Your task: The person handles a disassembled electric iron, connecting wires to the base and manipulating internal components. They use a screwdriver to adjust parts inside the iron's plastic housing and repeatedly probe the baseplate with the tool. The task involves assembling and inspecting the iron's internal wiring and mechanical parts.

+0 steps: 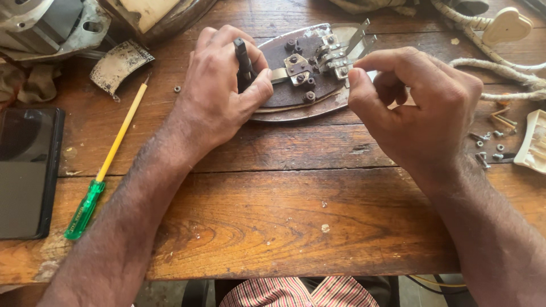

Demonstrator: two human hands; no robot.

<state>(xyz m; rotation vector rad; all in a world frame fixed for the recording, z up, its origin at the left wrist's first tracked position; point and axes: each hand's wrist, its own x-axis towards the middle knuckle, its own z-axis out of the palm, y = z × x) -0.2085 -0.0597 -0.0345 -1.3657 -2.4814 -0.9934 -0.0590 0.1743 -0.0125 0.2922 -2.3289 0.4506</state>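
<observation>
An iron soleplate (296, 108) lies on the wooden table with its brown inner face up, carrying metal brackets and bolts (307, 62). My left hand (219, 85) rests on its left end, fingers closed round a dark slim tool (243, 59) that stands against the plate. My right hand (412, 108) is at the plate's right end, thumb and fingers pinched together beside the silver metal strips (355, 42); what it pinches is hidden.
A green-handled screwdriver (105, 170) lies at left beside a black phone (25, 170). Loose screws (489, 150) and a cream plastic part (534, 142) sit at right, with braided cord (500, 68) behind. A metal housing (51, 25) is far left.
</observation>
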